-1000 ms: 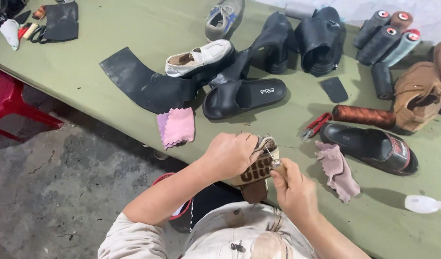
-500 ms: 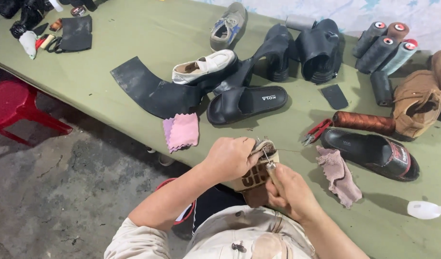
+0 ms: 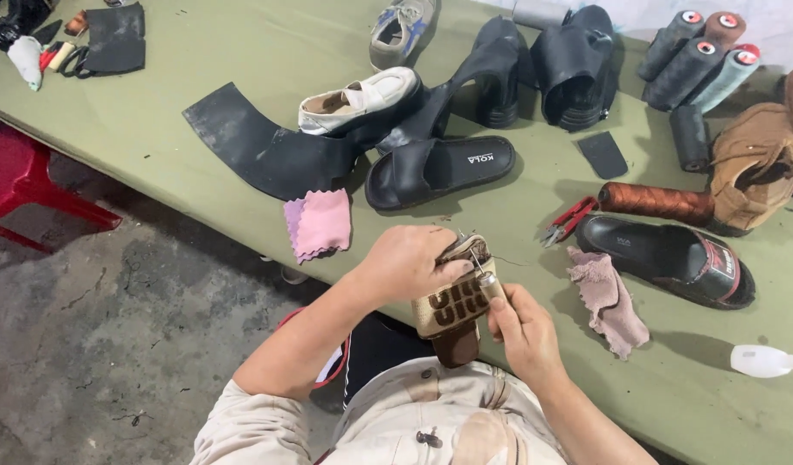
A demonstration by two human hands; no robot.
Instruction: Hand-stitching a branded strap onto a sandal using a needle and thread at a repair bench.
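Left hand (image 3: 407,263) now wraps tighter over the beige slide sandal (image 3: 455,301) at the tabletop (image 3: 241,60) edge, right hand (image 3: 521,331) closed on the awl (image 3: 481,269), tip at strap — stitching ongoing.

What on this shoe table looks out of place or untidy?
The pink cloth hangs partly over the table edge. Shoes lie scattered and unpaired: a white shoe rests on a black rubber sheet. The left hand holds a tan sandal; the right hand works a small tool.
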